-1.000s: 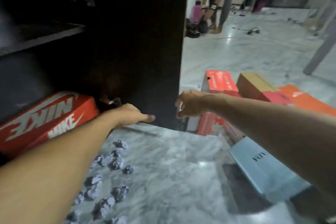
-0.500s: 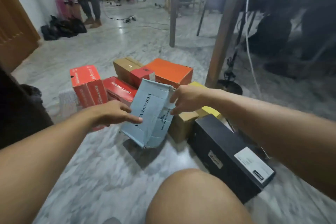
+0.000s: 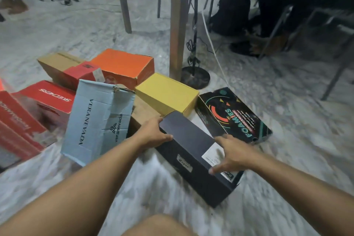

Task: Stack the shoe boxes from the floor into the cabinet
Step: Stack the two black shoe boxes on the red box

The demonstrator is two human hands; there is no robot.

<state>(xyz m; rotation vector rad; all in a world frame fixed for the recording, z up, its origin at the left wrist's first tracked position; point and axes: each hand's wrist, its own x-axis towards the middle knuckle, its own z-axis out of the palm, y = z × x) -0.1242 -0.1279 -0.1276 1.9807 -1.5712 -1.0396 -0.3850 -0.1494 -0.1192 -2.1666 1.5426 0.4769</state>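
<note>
While a bare knee [image 3: 153, 224] shows at the very bottom edge, two forearms reach forward from the near corners toward a long black shoe box [image 3: 193, 145] lying on the pale marble floor [image 3: 76, 30]. This box sits straight ahead of the person, its long side running from far left to near right. The left hand [image 3: 153, 135] rests against the far left end of the box, thumb lying on the lid and fingers wrapped down over the side, though the fingertips are hidden. The right hand [image 3: 229, 155] is spread on the lid near a white label [image 3: 214, 152] at the near right end, fingers apart and curling over the near edge. Neither hand seems to be lifting yet; the box looks flat on the floor. With one hand at each end, the likely next move is a two-handed lift, and the right hand is the nearer one to the person.

Just left of the black box, a pale blue box [image 3: 95, 120] stands on end, tilted. Further left are red boxes [image 3: 44, 99]. Behind lie a yellow box [image 3: 166, 95], an orange box [image 3: 124, 65] and a brown box [image 3: 57, 63], close together. To the right lies a dark printed box [image 3: 233, 115]. Beyond stand wooden table legs [image 3: 177, 25] and trailing cables [image 3: 208, 30]. No cabinet is in view.
</note>
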